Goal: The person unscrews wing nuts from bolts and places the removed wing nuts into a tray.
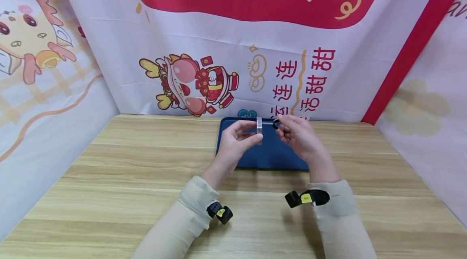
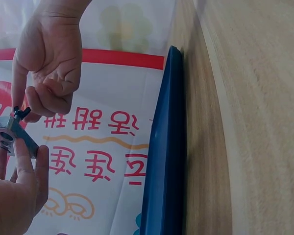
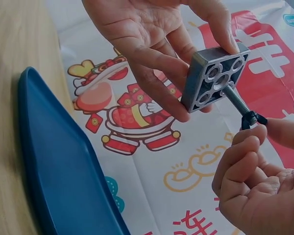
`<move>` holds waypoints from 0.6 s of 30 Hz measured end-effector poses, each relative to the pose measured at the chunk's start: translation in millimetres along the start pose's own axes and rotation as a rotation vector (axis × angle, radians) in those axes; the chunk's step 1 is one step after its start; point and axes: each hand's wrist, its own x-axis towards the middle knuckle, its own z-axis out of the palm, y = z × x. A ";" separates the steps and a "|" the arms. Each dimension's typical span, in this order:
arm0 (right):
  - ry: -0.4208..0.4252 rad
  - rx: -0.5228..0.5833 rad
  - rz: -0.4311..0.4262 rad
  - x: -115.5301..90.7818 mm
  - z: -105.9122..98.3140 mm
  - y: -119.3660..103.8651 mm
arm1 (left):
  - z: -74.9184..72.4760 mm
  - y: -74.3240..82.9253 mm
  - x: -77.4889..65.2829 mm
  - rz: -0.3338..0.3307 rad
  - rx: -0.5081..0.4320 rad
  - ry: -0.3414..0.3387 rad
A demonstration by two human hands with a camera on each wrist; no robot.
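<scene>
Backdrop [image 1: 175, 32]: printed cloth, top of head view
Surface [image 1: 146, 194]: wood-grain, bearing a blue tray [image 1: 281, 155] at centre
Square metal block [image 3: 218, 78]: head view's centre, held upright
Wing screw [image 3: 237, 101]: shank end at the block's middle hole
Left hand [image 1: 235, 139]: gripping the block
Right hand [image 1: 300, 135]: pinching the screw's black wings

Left hand [image 3: 147, 39] at 12 o'clock: grips square metal block [image 3: 192, 87] by its edges. Block face shows 4 corner rings [image 3: 204, 97], 1 central ring [image 3: 221, 80]. Threaded bolt [image 3: 237, 102] meets the central ring, slants off toward 5 o'clock; depth of seating unclear. Right hand [image 3: 272, 188], 4 o'clock, pinches bolt's black winged head [image 3: 252, 118]. Blue tray [image 3: 68, 171] at 8 o'clock; table [image 3: 19, 34] at 10. Printed cloth [image 3: 142, 171] behind, cartoon figure [image 3: 142, 115] near dial centre.
</scene>
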 end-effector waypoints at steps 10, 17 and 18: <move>-0.034 0.048 0.003 -1.4 -6.8 -2.6 | 0.4 -0.6 0.0 -0.001 0.005 0.005; -0.057 0.044 -0.002 -0.7 -10.8 -2.9 | 0.4 -1.2 0.0 -0.009 0.011 -0.001; -0.062 0.039 -0.008 -0.8 -11.1 -2.8 | 0.3 -1.3 0.1 -0.011 0.010 -0.001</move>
